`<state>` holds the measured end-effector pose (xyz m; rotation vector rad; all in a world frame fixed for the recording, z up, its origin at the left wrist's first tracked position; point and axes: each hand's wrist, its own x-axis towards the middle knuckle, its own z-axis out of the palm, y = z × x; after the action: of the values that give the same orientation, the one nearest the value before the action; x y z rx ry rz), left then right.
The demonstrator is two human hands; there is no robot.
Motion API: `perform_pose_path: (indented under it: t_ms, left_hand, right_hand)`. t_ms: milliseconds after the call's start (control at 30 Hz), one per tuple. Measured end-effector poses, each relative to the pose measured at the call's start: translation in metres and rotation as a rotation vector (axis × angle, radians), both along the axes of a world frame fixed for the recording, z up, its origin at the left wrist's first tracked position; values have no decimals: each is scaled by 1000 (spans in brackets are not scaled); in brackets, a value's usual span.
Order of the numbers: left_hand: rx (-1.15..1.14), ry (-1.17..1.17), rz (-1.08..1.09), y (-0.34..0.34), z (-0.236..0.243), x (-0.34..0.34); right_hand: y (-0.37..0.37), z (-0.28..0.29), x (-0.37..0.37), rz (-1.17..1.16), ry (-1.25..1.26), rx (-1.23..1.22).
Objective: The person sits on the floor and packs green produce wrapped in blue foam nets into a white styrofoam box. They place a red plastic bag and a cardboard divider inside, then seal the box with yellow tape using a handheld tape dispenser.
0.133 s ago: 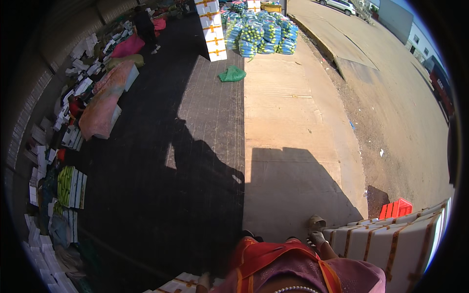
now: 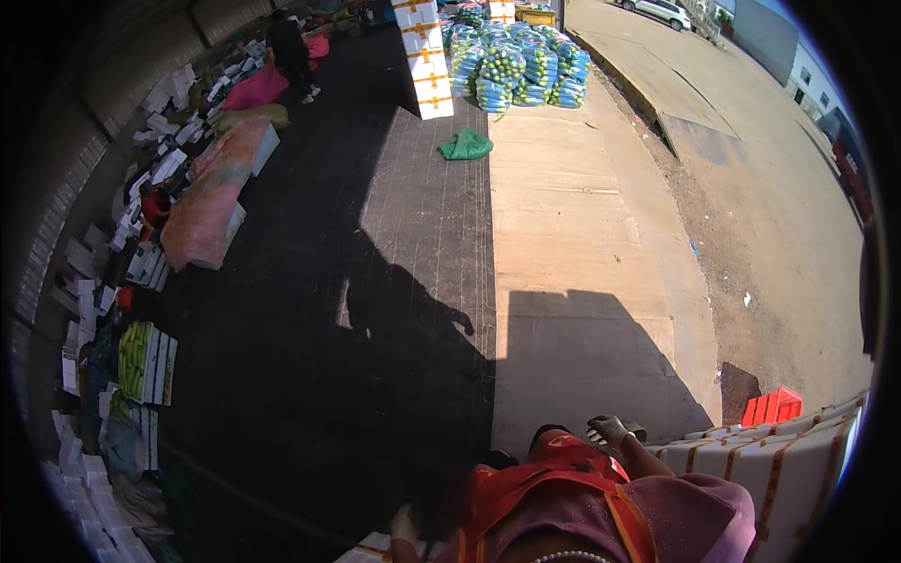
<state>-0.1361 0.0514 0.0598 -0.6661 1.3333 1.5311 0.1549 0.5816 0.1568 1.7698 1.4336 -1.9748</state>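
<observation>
My right hand, in a pale glove, reaches forward just right of my body. Its fingers look spread, with nothing visible in them. Beside it is a small brownish rounded thing, partly hidden, whose kind I cannot make out. My left hand hangs low on my left, blurred, next to a white box with orange tape. Its fingers are too smeared to read. A red apron covers my front.
White taped boxes line my right, a red crate behind them. Ahead are a green sack, a box stack and bagged green produce. Boxes with long green vegetables stand left. Another person stands far left.
The view has shifted, so the surroundings sit further right. My right hand has moved forward, up beside the brownish thing. My left hand has risen slightly.
</observation>
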Motion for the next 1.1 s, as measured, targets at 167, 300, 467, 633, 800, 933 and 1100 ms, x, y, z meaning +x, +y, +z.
perform_pose_path:
  t_ms: [167, 300, 467, 633, 800, 933, 1100]
  left_hand:
    - [-24, 222, 61, 91, 113, -164]
    - [208, 74, 328, 83, 92, -258]
    - [-385, 136, 498, 65, 180, -326]
    - [-436, -12, 496, 82, 166, -439]
    - [-430, -90, 585, 66, 163, -506]
    - [-472, -270, 691, 38, 162, -515]
    - [-427, -382, 674, -4, 148, -610]
  right_hand:
    - [69, 4, -163, 322, -121, 141]
    - [101, -39, -279, 487, -263, -14]
    - [146, -49, -447, 735, -417, 62]
    - [207, -65, -671, 658, -155, 211]
    - [204, -22, -927, 422, 145, 96]
    - [157, -17, -1082, 526, 190, 68]
    - [81, -49, -1181, 933, -166, 34]
